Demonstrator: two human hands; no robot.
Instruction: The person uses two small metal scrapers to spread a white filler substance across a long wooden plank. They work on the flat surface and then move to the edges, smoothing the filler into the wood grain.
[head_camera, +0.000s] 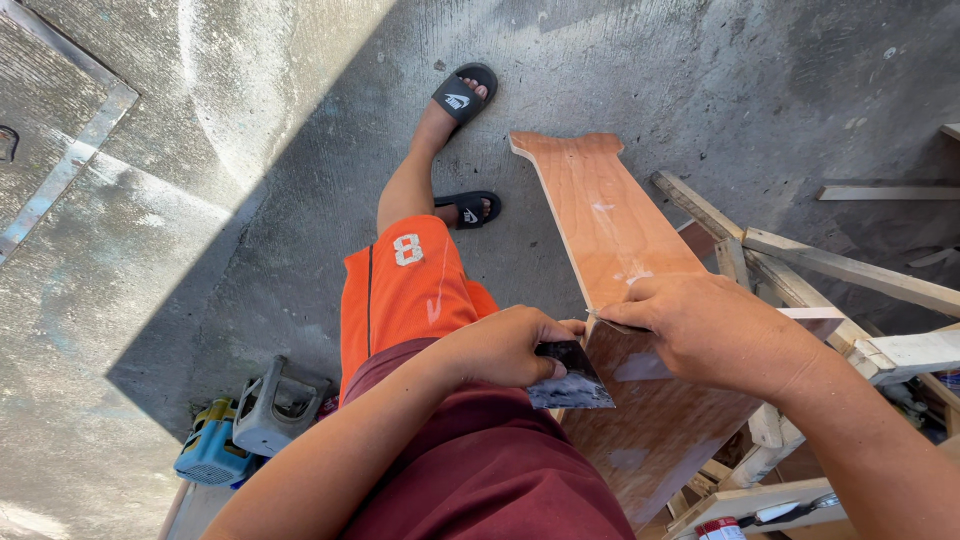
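A long reddish-brown plywood board with a notched far end leans from a wooden frame down to the concrete floor. My right hand presses flat on the board's upper face near its left edge. My left hand grips a dark, flat scraper blade held against the board's edge just below the right hand. Pale filler patches show on the board's face.
A wooden frame of pale battens stands at the right under the board. A grey plastic stool and a blue tool lie at lower left. My legs in orange shorts and black sandals stand on the concrete floor.
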